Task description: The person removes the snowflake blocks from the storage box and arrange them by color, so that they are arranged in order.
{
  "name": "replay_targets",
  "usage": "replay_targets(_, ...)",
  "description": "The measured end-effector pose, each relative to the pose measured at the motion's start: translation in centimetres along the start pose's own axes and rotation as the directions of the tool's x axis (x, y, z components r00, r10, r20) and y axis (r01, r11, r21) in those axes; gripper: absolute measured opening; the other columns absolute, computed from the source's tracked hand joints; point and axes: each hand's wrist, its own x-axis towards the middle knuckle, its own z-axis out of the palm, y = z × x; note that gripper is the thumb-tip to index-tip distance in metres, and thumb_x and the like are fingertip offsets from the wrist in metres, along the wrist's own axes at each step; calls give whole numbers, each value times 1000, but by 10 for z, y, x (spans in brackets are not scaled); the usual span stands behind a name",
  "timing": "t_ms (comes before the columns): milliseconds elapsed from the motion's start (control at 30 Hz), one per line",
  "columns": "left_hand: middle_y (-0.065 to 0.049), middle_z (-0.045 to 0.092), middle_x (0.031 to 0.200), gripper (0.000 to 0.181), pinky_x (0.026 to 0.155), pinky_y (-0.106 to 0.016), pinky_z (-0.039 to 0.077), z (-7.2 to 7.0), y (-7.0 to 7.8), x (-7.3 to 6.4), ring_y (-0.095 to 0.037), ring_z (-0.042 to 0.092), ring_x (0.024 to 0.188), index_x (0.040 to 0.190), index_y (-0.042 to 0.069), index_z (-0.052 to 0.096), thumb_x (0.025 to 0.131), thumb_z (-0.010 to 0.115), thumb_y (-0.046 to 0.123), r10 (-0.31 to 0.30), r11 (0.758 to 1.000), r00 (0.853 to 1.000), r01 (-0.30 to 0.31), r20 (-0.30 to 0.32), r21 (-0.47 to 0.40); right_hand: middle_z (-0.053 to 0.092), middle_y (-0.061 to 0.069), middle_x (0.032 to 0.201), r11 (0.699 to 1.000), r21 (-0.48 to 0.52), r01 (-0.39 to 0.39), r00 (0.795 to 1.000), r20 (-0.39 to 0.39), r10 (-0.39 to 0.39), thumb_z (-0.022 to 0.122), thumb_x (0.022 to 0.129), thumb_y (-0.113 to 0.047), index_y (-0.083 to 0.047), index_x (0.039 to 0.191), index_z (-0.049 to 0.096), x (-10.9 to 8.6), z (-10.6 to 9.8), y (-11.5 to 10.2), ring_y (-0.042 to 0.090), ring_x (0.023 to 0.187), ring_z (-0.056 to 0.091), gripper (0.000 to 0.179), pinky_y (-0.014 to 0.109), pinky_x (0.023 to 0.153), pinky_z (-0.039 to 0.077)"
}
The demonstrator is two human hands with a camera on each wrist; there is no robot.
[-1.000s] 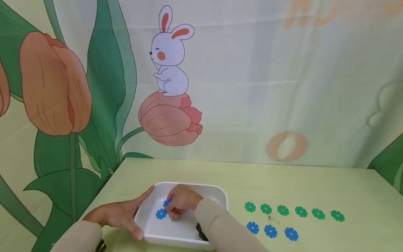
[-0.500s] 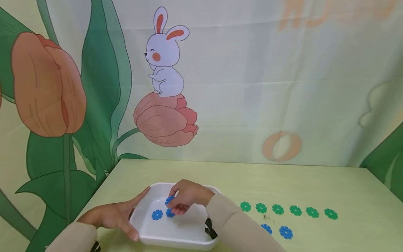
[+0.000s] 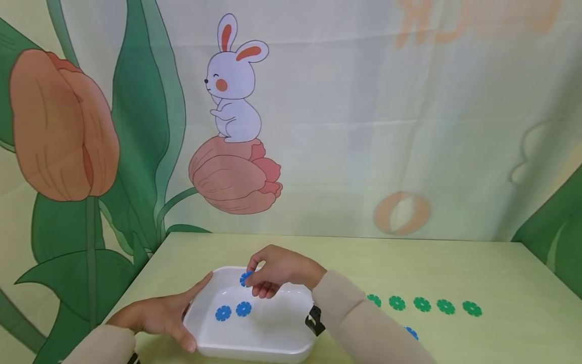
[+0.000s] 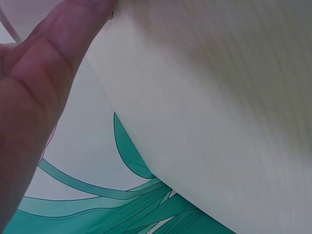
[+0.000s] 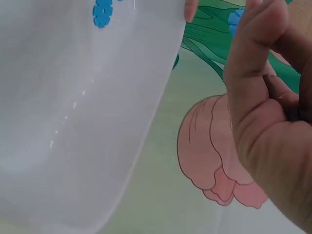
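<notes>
A white tray (image 3: 254, 344) stands on the table with two blue notched flower-shaped discs, one (image 3: 223, 313) left of the other (image 3: 243, 309). My left hand (image 3: 156, 316) rests against the tray's left end, thumb and forefinger stretched apart along its corners; its other fingers are mostly hidden. Over the tray, my right hand (image 3: 284, 268) pinches a third blue flower-shaped disc (image 3: 245, 279) between thumb and forefinger. In the right wrist view that disc (image 5: 234, 20) shows partly beyond the fingers, apart from the tray wall (image 5: 141, 97).
Right of the tray, several green discs (image 3: 422, 304) lie in a row on the pale table (image 3: 509, 283). A blue disc (image 3: 411, 332) peeks out beyond my right sleeve (image 3: 364, 318), which covers part of that area. A printed cloth (image 3: 327, 151) hangs behind the table.
My right hand has lifted a blue disc up from the tray floor, moving slightly up and right. The two discs below now show fully. My left hand stays at the tray.
</notes>
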Motion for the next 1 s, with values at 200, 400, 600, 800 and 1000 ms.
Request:
replay_targets(200, -22, 14, 159, 134, 106, -45, 37, -2, -2, -2, -29, 38, 127, 158, 14, -17, 77, 85, 46, 46, 999, 999, -45, 27, -18, 66, 9, 67, 999, 4, 32, 999, -11, -32, 73, 91, -10, -4, 90, 67, -15, -14, 3, 14, 51, 56, 8, 22, 51, 50)
replay_targets(400, -22, 12, 159, 137, 107, -46, 36, -2, -3, -2, -29, 38, 127, 158, 15, -18, 75, 86, 49, 62, 998, 998, -61, 29, -8, 65, 8, 67, 998, 17, 56, 997, -47, -55, 72, 91, -11, -4, 91, 66, -29, -27, 14, 13, 51, 55, 10, 22, 52, 51)
replay_targets(600, -25, 11, 159, 135, 107, -49, 36, -2, -2, -1, -31, 38, 128, 158, 15, -18, 76, 85, 49, 69, 998, 997, -69, 30, 8, 59, 4, 64, 997, -21, 69, 994, -86, -70, 73, 91, -15, -5, 92, 67, -44, -42, 30, 13, 52, 49, 12, 22, 53, 47)
replay_targets(800, -26, 9, 159, 135, 109, -54, 32, -2, 1, 0, -33, 35, 131, 158, 15, -17, 76, 84, 50, 51, 998, 998, -51, 21, 29, 50, 0, 65, 990, -102, 98, 988, -109, -109, 75, 90, -20, -8, 91, 72, -58, -56, 41, 13, 52, 41, 12, 24, 54, 39)
replay_targets(1000, -27, 9, 159, 134, 109, -53, 35, -1, 0, 0, -33, 37, 129, 157, 14, -19, 78, 85, 44, 47, 999, 999, -46, 22, -3, 51, 1, 67, 991, -94, 99, 988, -107, -109, 74, 91, -19, -7, 91, 71, -73, -69, 54, 13, 59, 45, 13, 25, 54, 45)
